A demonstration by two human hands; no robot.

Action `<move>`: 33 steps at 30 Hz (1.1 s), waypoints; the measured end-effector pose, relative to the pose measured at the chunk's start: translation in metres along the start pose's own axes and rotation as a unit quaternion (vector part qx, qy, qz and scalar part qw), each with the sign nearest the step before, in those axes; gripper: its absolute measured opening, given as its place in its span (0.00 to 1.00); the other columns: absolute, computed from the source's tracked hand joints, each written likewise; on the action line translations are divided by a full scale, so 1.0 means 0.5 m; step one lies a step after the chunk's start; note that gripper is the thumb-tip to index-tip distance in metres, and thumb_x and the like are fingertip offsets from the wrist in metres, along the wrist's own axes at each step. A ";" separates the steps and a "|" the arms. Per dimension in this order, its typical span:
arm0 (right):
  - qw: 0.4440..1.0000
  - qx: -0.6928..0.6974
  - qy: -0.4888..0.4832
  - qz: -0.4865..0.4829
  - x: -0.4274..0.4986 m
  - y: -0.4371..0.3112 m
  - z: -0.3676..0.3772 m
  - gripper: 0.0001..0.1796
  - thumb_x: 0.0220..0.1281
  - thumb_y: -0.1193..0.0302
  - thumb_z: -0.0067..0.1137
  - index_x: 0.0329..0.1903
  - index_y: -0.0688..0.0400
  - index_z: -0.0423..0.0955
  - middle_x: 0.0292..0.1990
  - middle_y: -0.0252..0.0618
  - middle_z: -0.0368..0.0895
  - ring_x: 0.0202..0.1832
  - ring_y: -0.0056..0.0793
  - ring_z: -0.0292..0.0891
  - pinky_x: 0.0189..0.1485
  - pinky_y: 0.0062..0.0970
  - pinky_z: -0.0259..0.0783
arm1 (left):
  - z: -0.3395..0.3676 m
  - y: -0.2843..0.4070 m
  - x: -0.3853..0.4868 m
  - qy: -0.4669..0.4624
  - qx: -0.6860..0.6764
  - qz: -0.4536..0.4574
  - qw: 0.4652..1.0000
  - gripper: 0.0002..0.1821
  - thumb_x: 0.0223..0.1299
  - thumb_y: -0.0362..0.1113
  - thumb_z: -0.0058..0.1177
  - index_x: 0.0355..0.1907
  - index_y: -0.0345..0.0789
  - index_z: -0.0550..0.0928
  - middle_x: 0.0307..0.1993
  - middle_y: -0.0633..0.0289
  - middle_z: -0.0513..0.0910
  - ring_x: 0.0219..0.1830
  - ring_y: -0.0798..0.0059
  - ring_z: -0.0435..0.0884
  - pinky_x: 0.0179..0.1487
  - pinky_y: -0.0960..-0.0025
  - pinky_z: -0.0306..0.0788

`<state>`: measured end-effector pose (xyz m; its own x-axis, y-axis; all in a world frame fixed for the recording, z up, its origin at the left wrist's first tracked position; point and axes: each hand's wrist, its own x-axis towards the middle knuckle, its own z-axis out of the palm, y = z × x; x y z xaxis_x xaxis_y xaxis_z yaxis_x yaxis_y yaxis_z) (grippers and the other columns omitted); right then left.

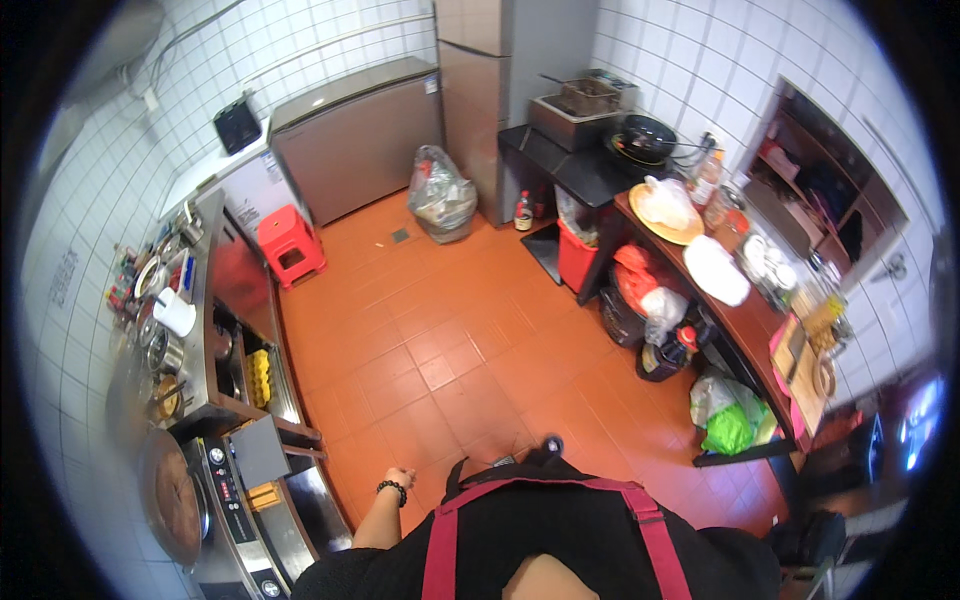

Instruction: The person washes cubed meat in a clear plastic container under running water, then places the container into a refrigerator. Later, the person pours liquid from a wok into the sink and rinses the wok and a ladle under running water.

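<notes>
My left hand (400, 477) hangs low over the floor at my side, a dark bead bracelet (393, 492) around its wrist. Its fingers look curled, but the hand is too small in view to tell whether they are closed. Nothing is seen in it. Nearest to it on the left are the metal counter with an induction cooker (232, 499) and a large wok (174, 495). My right hand is out of view. Before me lies the orange tiled floor (435, 360), with a red plastic stool (291, 244) farther off.
A full plastic bag (442, 196) stands on the floor by the chest freezer (356, 139). Along the right, a wooden counter (757, 322) bears a cutting board (801, 375) with a knife. Bags, a red bin (576, 253) and dark jugs (664, 358) sit beneath the counters.
</notes>
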<state>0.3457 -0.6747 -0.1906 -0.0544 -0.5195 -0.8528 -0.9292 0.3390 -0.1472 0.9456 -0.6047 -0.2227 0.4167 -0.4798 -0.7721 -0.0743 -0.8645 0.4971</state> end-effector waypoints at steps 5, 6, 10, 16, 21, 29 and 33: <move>0.999 -0.024 -0.039 -0.005 0.139 -0.076 -0.142 0.18 0.54 0.58 0.51 0.37 0.60 0.77 0.33 0.48 0.79 0.37 0.41 0.76 0.40 0.36 0.70 | 0.075 -0.071 0.081 -0.068 -0.026 -0.090 0.993 0.11 0.57 0.37 0.50 0.35 0.30 0.78 0.25 0.59 0.80 0.23 0.73 0.77 0.28 0.71 0.70; 0.998 -0.034 -0.043 -0.010 0.173 -0.096 -0.180 0.18 0.54 0.58 0.51 0.36 0.60 0.77 0.33 0.48 0.79 0.36 0.41 0.76 0.39 0.36 0.70 | 0.088 -0.076 0.101 -0.088 -0.053 -0.120 0.987 0.10 0.57 0.37 0.51 0.34 0.31 0.78 0.24 0.60 0.80 0.21 0.74 0.77 0.25 0.71 0.69; 0.992 -0.095 -0.036 -0.070 0.329 -0.229 -0.379 0.18 0.53 0.58 0.51 0.33 0.62 0.77 0.30 0.48 0.79 0.33 0.41 0.76 0.36 0.37 0.71 | 0.088 0.025 0.154 -0.034 -0.100 -0.117 0.987 0.10 0.57 0.37 0.51 0.33 0.31 0.79 0.22 0.61 0.80 0.20 0.74 0.76 0.25 0.72 0.68; 0.959 -0.076 0.121 -0.247 0.482 -0.643 -0.722 0.18 0.53 0.60 0.52 0.37 0.63 0.76 0.36 0.54 0.78 0.40 0.48 0.75 0.42 0.39 0.70 | 0.040 0.348 0.097 0.106 -0.037 -0.002 0.994 0.10 0.55 0.35 0.52 0.29 0.29 0.79 0.21 0.61 0.80 0.21 0.75 0.77 0.26 0.74 0.69; 0.871 -0.139 0.160 -0.444 0.469 -1.077 -0.848 0.18 0.55 0.60 0.49 0.40 0.61 0.73 0.38 0.53 0.76 0.44 0.48 0.72 0.45 0.38 0.68 | 0.029 0.454 0.192 0.106 -0.252 0.042 0.961 0.10 0.56 0.34 0.53 0.35 0.28 0.76 0.28 0.58 0.80 0.30 0.74 0.79 0.34 0.75 0.72; 0.856 -0.158 0.020 -0.492 0.502 -1.473 -0.883 0.17 0.57 0.61 0.50 0.46 0.56 0.74 0.43 0.42 0.78 0.47 0.36 0.73 0.50 0.30 0.67 | -0.017 0.266 0.446 0.044 -0.244 -0.212 0.945 0.11 0.55 0.37 0.51 0.32 0.29 0.78 0.24 0.58 0.80 0.23 0.72 0.78 0.24 0.69 0.71; 0.904 -0.120 0.045 -0.407 0.548 -1.565 -0.962 0.15 0.56 0.65 0.53 0.45 0.59 0.74 0.39 0.39 0.79 0.43 0.26 0.74 0.47 0.25 0.67 | -0.172 0.320 0.606 0.053 -0.203 -0.202 0.957 0.11 0.55 0.38 0.51 0.31 0.30 0.79 0.22 0.57 0.80 0.22 0.71 0.78 0.24 0.68 0.70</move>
<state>0.8822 -1.4596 -0.0680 0.6643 -0.5857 -0.4644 -0.7264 -0.3593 -0.5859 1.1380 -0.8756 -0.3432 0.4282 -0.0825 -0.8999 0.4608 -0.8367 0.2960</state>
